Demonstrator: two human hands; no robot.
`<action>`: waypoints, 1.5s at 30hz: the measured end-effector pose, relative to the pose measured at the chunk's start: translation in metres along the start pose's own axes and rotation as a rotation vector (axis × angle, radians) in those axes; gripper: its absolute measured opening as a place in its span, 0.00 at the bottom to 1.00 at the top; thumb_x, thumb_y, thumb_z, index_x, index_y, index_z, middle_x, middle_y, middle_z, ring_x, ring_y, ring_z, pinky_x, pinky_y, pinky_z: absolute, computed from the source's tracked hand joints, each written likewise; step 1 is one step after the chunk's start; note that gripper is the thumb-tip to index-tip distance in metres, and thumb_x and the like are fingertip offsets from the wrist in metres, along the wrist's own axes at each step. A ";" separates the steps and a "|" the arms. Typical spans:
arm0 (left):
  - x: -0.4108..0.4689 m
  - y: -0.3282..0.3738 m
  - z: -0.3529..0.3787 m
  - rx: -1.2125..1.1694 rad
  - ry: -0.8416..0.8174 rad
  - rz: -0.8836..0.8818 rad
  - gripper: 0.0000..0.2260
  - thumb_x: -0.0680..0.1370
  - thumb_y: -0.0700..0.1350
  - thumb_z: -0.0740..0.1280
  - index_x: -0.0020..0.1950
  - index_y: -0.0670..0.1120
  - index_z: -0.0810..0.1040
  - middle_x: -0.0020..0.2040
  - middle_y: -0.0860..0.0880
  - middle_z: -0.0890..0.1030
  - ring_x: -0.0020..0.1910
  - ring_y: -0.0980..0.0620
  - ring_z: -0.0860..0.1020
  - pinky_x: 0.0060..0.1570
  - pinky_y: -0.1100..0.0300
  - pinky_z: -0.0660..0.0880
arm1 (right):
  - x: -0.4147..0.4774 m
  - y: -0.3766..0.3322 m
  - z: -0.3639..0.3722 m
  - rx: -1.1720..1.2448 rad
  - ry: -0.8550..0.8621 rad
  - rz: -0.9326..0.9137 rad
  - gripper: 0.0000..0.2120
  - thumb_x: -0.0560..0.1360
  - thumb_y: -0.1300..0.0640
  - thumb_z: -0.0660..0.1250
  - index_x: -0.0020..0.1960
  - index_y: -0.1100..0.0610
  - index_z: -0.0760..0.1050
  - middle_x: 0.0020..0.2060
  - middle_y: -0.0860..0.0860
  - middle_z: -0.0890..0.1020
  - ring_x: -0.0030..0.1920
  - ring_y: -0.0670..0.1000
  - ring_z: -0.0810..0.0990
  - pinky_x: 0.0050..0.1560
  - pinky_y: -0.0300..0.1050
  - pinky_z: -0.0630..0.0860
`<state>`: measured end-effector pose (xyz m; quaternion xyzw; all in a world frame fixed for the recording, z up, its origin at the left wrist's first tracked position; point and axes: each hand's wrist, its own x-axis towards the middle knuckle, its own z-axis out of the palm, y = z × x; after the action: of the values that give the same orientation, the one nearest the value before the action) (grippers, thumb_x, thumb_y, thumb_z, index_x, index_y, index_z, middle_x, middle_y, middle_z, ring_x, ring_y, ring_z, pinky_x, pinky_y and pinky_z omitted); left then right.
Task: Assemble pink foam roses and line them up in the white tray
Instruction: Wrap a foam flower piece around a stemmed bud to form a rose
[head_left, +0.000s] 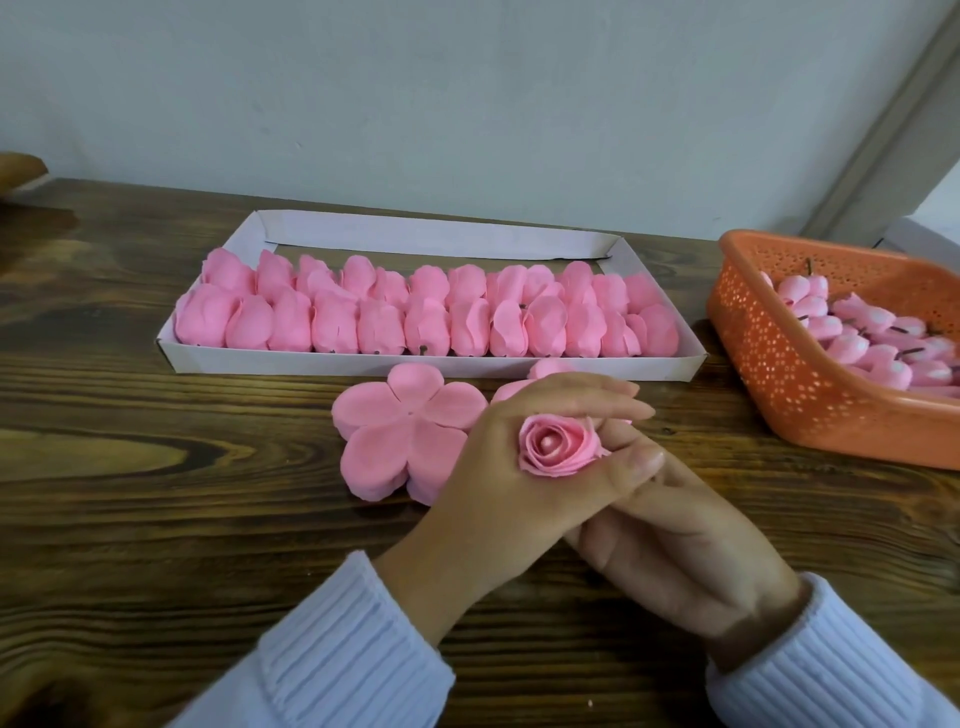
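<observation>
A small pink foam rose (558, 448) with a pale centre faces up at me, held between the thumb and fingers of my left hand (498, 467). My right hand (675, 551) lies just under and behind the left one, its fingertips hidden beneath it. The white tray (431, 364) stands behind my hands and holds two rows of several finished pink roses (426, 322) lying on their sides. Its back strip is bare. A stack of flat five-lobed pink petal pieces (400, 436) lies left of my hands.
An orange perforated basket (779, 374) at the right holds several pale pink buds (878, 338) with dark stems. More pink petal pieces (550, 368) show behind my left hand. Everything rests on a dark wooden table (156, 467) against a pale wall.
</observation>
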<state>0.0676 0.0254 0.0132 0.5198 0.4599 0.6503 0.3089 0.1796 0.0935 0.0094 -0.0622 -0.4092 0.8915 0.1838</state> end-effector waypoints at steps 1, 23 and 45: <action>0.000 0.000 0.000 -0.004 0.000 -0.001 0.08 0.70 0.44 0.73 0.49 0.48 0.84 0.54 0.50 0.83 0.59 0.56 0.78 0.59 0.61 0.74 | 0.000 -0.001 -0.001 0.023 -0.002 0.007 0.29 0.68 0.61 0.77 0.65 0.67 0.71 0.61 0.64 0.76 0.62 0.59 0.76 0.63 0.52 0.74; 0.000 0.001 -0.002 -0.009 -0.011 -0.055 0.08 0.74 0.43 0.66 0.47 0.51 0.84 0.56 0.54 0.82 0.61 0.58 0.77 0.61 0.59 0.73 | 0.000 0.000 0.003 -0.122 0.183 0.162 0.18 0.74 0.50 0.66 0.59 0.59 0.80 0.59 0.64 0.74 0.59 0.60 0.73 0.58 0.50 0.76; -0.001 -0.001 -0.002 0.015 -0.031 -0.043 0.11 0.70 0.51 0.69 0.50 0.51 0.83 0.56 0.54 0.83 0.60 0.52 0.78 0.61 0.48 0.75 | -0.003 0.003 0.000 -0.062 0.043 0.058 0.16 0.74 0.60 0.63 0.60 0.60 0.79 0.59 0.59 0.80 0.61 0.55 0.78 0.61 0.50 0.76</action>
<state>0.0656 0.0243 0.0117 0.5221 0.4707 0.6321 0.3259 0.1818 0.0901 0.0068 -0.0990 -0.4308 0.8817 0.1649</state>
